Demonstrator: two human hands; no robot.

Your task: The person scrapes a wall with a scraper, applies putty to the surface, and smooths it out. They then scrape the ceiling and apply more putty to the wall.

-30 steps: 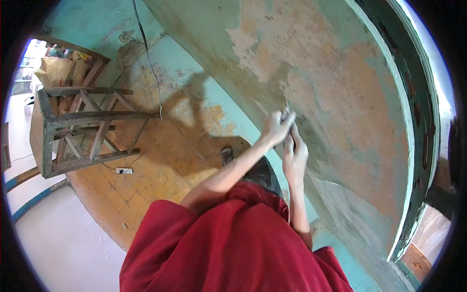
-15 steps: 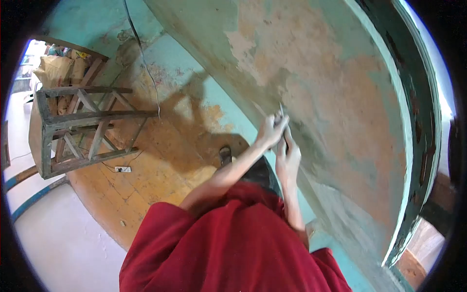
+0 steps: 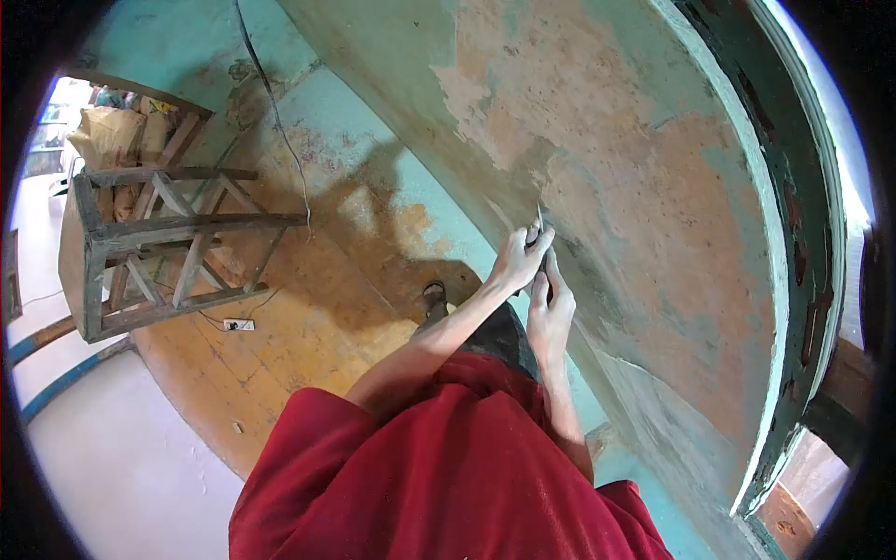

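A scraper point(image 3: 539, 216) with a thin pale blade and a dark handle is seen nearly edge-on, its tip against the patchy wall point(image 3: 635, 177). My left hand point(image 3: 516, 263) is closed around the upper part of the handle, near the blade. Lower down, my right hand point(image 3: 550, 317) grips the handle's rear end, with one finger stretched along it. Green paint has come away around the blade, baring brownish plaster. Most of the handle is hidden by my fingers.
A wooden frame stand point(image 3: 187, 229) lies on its side at the left, with brown sacks point(image 3: 112, 135) behind it. A power strip point(image 3: 239, 325) rests on the orange floor point(image 3: 308, 280). One cable point(image 3: 271, 98) hangs down the wall. A dark window frame point(image 3: 793, 215) runs along the right.
My hands and the scraper stay at nearly the same spot on the wall, with my right hand slightly lower. The view has shifted a little.
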